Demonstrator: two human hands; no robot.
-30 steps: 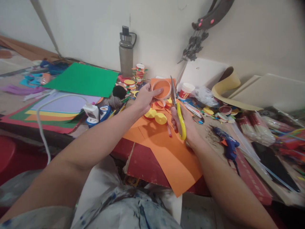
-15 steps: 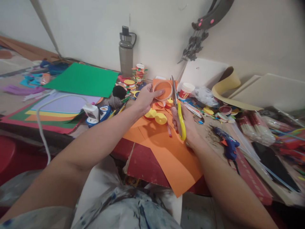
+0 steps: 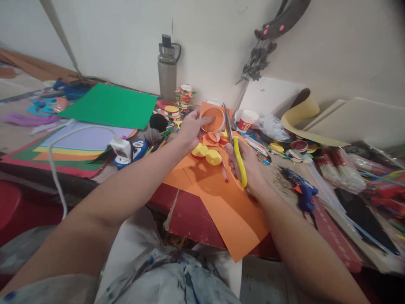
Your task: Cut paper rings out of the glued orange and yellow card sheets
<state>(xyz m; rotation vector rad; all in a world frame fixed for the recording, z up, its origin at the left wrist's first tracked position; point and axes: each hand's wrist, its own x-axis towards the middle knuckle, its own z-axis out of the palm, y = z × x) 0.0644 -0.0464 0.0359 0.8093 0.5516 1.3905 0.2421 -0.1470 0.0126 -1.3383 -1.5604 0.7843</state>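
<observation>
My left hand [image 3: 191, 130] is closed on a piece of orange paper [image 3: 209, 104] with a pale round ring [image 3: 202, 125] at its face, the thumb lying across the ring. In my right hand [image 3: 249, 162] are yellow-handled scissors [image 3: 240, 165], their blades pointing up beside the ring's right edge. Whether the blades touch the paper I cannot tell. Below the hands, yellow paper discs [image 3: 213, 157] and a red-tipped pen [image 3: 225, 173] lie on a large orange sheet [image 3: 232, 215].
A blue glue gun [image 3: 305, 196] lies right of my right hand. A grey bottle [image 3: 167, 74] and a red-and-white cup [image 3: 247, 121] stand near the wall. Left are a green sheet [image 3: 110, 105], a stack of coloured paper [image 3: 79, 135] and a blue power socket [image 3: 136, 154] with a plug.
The ring and orange paper have shifted slightly left with my left hand. The scissor blades have tilted a little to the left, following them.
</observation>
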